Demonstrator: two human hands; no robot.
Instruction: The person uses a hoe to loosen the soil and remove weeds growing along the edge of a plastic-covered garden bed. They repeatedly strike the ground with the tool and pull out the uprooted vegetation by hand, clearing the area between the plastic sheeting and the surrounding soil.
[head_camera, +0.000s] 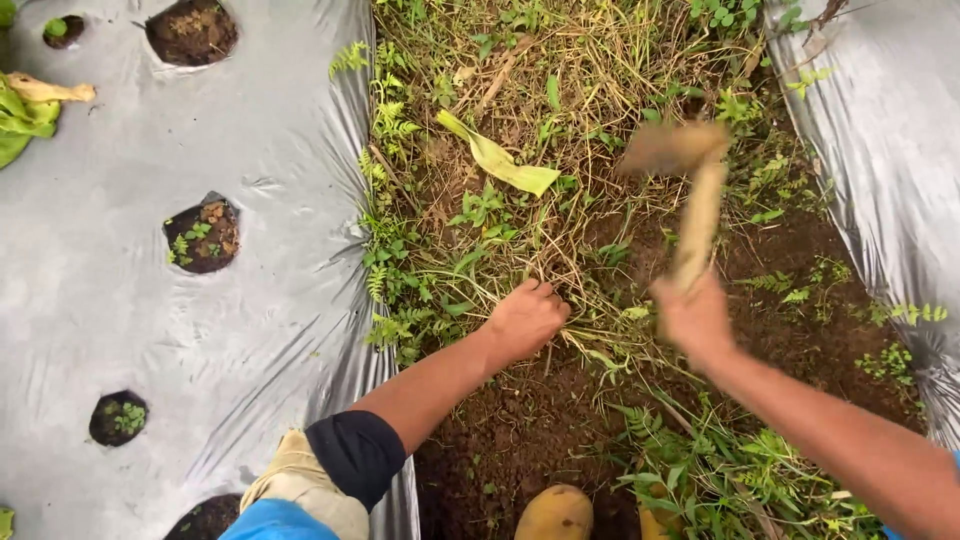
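Left hand (527, 318) has its fingers closed on a grass tuft (520, 255) in the furrow; right hand (694, 318) grips a blurred hoe (690, 190). Two plastic sheets (250, 300) flank them, four holes visible, two boots (556, 514) below.

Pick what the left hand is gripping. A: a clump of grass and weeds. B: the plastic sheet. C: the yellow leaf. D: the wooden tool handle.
A: the left hand is closed on a clump of grass in the furrow, while the right hand holds the wooden tool.
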